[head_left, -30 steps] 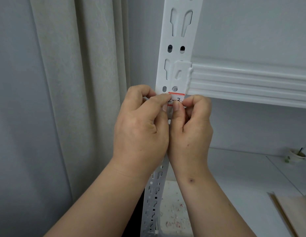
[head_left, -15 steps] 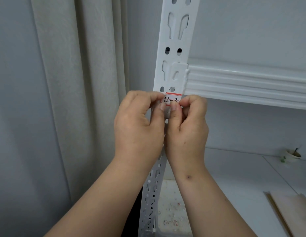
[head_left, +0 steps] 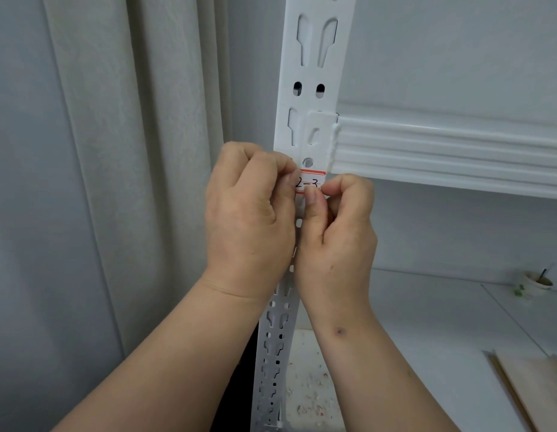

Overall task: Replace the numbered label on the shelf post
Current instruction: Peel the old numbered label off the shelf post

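Observation:
A white slotted shelf post (head_left: pixel 314 76) runs up the middle of the head view. A small white label with a red border (head_left: pixel 313 181), handwritten "2-3" where it shows, sits on the post just below the shelf beam's bracket. My left hand (head_left: pixel 249 219) is curled, its fingertips over the label's left end and hiding the first digit. My right hand (head_left: pixel 336 232) is curled too, with its thumb tip on the label's lower edge. Whether the label is stuck flat or lifted I cannot tell.
A white ribbed shelf beam (head_left: pixel 442 151) runs right from the post. Beige curtains (head_left: pixel 130 151) hang to the left. Below lies a white shelf board (head_left: pixel 426 322) with a small paper cup (head_left: pixel 534 283) at the far right, wooden strips (head_left: pixel 529 388) and scraps of debris (head_left: pixel 311 397).
My left fingertips have slid rightward over the label's left end, covering the "1". The right thumb stays at the lower edge. The camera shifted slightly.

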Demonstrator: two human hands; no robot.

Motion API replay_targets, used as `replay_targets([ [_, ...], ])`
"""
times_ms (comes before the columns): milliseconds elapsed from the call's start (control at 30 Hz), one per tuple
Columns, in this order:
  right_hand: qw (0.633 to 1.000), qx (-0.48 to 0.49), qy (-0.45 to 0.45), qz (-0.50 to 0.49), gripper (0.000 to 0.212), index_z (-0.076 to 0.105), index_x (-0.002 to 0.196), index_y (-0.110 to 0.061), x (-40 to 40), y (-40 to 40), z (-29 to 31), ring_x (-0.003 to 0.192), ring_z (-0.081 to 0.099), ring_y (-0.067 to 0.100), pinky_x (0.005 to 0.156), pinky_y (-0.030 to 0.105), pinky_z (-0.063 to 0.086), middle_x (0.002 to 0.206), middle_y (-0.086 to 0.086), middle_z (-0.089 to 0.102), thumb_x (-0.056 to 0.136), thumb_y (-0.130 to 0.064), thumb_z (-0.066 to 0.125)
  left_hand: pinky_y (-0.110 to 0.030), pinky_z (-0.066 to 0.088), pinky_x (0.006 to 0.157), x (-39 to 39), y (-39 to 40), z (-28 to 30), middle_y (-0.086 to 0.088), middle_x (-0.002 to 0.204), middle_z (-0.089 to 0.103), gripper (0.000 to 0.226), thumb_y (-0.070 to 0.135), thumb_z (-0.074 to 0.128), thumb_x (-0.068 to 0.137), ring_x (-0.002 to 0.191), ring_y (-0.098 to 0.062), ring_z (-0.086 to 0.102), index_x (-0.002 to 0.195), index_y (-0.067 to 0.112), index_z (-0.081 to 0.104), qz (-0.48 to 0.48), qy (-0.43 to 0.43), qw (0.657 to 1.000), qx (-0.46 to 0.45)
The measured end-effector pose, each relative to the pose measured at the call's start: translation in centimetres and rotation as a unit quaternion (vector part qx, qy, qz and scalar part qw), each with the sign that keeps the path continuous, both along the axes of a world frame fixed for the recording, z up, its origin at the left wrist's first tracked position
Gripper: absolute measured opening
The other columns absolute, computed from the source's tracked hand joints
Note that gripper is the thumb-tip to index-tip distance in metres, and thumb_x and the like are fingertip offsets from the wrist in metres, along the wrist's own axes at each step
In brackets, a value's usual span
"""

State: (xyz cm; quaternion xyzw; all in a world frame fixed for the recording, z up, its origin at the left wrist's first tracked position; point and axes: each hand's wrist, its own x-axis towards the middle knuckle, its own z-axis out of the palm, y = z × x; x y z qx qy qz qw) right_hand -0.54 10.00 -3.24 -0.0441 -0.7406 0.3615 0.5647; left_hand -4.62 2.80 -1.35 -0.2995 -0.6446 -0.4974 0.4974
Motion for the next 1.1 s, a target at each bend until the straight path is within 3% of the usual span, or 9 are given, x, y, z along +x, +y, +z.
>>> replay_targets([
  [67, 1.0, 0.003, 0.006, 0.003, 0.009, 0.038, 0.095, -0.035, -0.1, 0.0, -0.1, 0.069, 0.059, 0.018, 0.06, 0.029, 0.044, 0.082, -0.002, 0.062, 0.095, -0.033, 0.047, -0.045, 0.05, 0.064, -0.3, 0.1, -0.1, -0.01, 0.087, 0.057, 0.002, 0.001, 0.067, 0.084, 0.079, -0.027, 0.057, 0.083, 0.002, 0.066, 0.024, 0.032, 0.999, -0.018],
  [200, 1.0, 0.006, 0.011, 0.005, 0.014, 0.036, 0.093, -0.039, -0.1, 0.1, -0.1, 0.067, 0.057, 0.014, 0.058, 0.024, 0.042, 0.08, -0.005, 0.06, 0.096, -0.032, 0.047, -0.048, 0.049, 0.067, -0.3, 0.3, 0.0, -0.012, 0.088, 0.058, 0.007, 0.009, 0.06, 0.088, 0.08, -0.03, 0.056, 0.084, 0.004, 0.063, 0.049, 0.028, 0.998, -0.034],
  [367, 1.0, 0.01, 0.007, 0.002, 0.02, 0.03, 0.091, -0.045, -0.1, 0.2, -0.1, 0.066, 0.055, 0.013, 0.056, 0.018, 0.039, 0.079, -0.006, 0.059, 0.096, -0.033, 0.046, -0.041, 0.042, 0.072, -0.2, 0.4, 0.2, -0.005, 0.088, 0.051, 0.008, 0.013, 0.054, 0.088, 0.082, -0.026, 0.05, 0.085, 0.007, 0.059, 0.061, 0.008, 0.997, -0.055],
  [500, 1.0, 0.002, 0.009, 0.011, 0.009, 0.038, 0.095, -0.035, -0.1, 0.2, -0.2, 0.067, 0.057, 0.016, 0.058, 0.026, 0.042, 0.079, -0.004, 0.06, 0.095, -0.033, 0.047, -0.03, 0.028, 0.076, -0.2, 0.3, 0.4, 0.0, 0.087, 0.049, 0.011, 0.016, 0.05, 0.086, 0.083, -0.023, 0.049, 0.085, 0.01, 0.058, 0.074, -0.006, 0.995, -0.073],
  [633, 1.0, 0.006, 0.004, 0.013, 0.014, 0.035, 0.092, -0.041, 0.2, 0.2, -0.1, 0.067, 0.056, 0.014, 0.058, 0.024, 0.042, 0.078, -0.006, 0.059, 0.095, -0.034, 0.047, -0.027, 0.024, 0.078, -0.1, 0.1, 0.1, 0.002, 0.088, 0.05, 0.012, 0.018, 0.048, 0.088, 0.085, -0.02, 0.047, 0.086, 0.012, 0.057, 0.066, -0.019, 0.994, -0.083],
  [800, 0.999, 0.012, 0.02, 0.025, 0.013, 0.042, 0.095, -0.041, 1.0, 0.2, 0.0, 0.069, 0.058, 0.009, 0.06, 0.018, 0.043, 0.079, -0.011, 0.059, 0.094, -0.03, 0.05, -0.034, 0.035, 0.083, 0.5, -0.2, -0.7, 0.007, 0.089, 0.052, 0.005, 0.018, 0.055, 0.09, 0.086, -0.013, 0.049, 0.093, 0.014, 0.058, 0.011, -0.051, 0.998, -0.044],
  [900, 0.999, 0.009, 0.026, 0.034, 0.01, 0.045, 0.094, -0.038, 1.3, 0.1, 0.1, 0.07, 0.061, 0.01, 0.061, 0.023, 0.049, 0.08, -0.011, 0.061, 0.093, -0.031, 0.052, -0.042, 0.045, 0.082, 0.8, -0.4, -0.9, 0.012, 0.093, 0.049, 0.021, 0.015, 0.065, 0.086, 0.085, -0.01, 0.052, 0.105, 0.019, 0.055, -0.013, -0.052, 0.998, -0.024],
  [1000, 0.999, 0.007, 0.029, 0.031, 0.009, 0.046, 0.095, -0.035, 1.2, 0.0, 0.5, 0.072, 0.063, 0.014, 0.063, 0.034, 0.052, 0.081, -0.008, 0.063, 0.093, -0.03, 0.053, -0.047, 0.048, 0.081, 0.8, -0.7, -0.4, 0.012, 0.091, 0.053, 0.017, 0.012, 0.069, 0.084, 0.086, -0.013, 0.056, 0.098, 0.017, 0.062, -0.006, -0.039, 0.999, -0.038],
  [1100, 0.999, 0.013, 0.031, 0.032, 0.013, 0.045, 0.094, -0.036, 0.9, 0.0, 1.0, 0.072, 0.062, 0.013, 0.064, 0.029, 0.05, 0.081, -0.009, 0.062, 0.093, -0.027, 0.054, -0.049, 0.048, 0.077, 0.7, -0.7, 0.2, 0.006, 0.087, 0.061, 0.007, 0.012, 0.068, 0.083, 0.083, -0.018, 0.059, 0.088, 0.016, 0.064, 0.003, -0.042, 0.998, -0.053],
])
